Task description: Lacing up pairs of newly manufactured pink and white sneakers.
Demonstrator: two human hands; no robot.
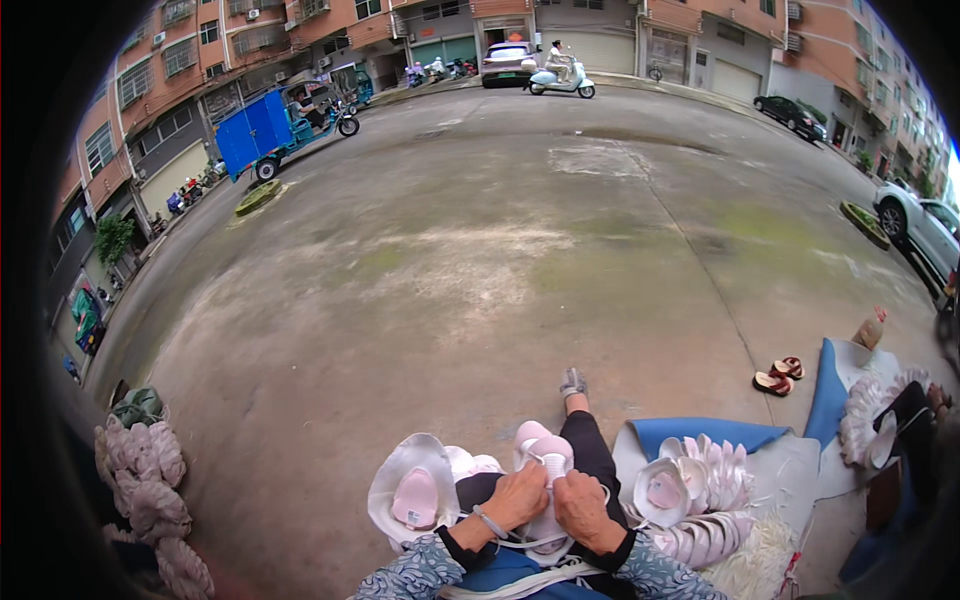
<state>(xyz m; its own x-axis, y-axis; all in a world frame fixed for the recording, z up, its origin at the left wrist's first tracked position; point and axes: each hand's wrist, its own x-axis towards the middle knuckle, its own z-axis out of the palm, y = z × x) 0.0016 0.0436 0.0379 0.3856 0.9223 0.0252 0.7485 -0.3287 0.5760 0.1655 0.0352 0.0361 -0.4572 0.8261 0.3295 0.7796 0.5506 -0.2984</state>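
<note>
Over my lap I hold a pale pink shoe upper (545, 450) with white lacing down its front. My left hand (518, 500), a bracelet at its wrist, is closed with its fingertips pinched at the lacing. From the other side my right hand (585, 508) pinches the same spot, its fingers also closed; whether a lace end is between them is too small to tell. Just left of my hands lies another upper (415, 498), white-edged with a pink inside. Long white laces (520, 586) hang across my blue-covered lap.
More pink and white uppers (700, 485) lie in rows on a sheet at my right, near a heap of cream laces (755, 560). Bundled pale uppers (145, 470) sit far left. Sandals (778, 378) rest ahead right. Beyond, a blue cargo tricycle (270, 130) and a scooter (562, 78) with riders.
</note>
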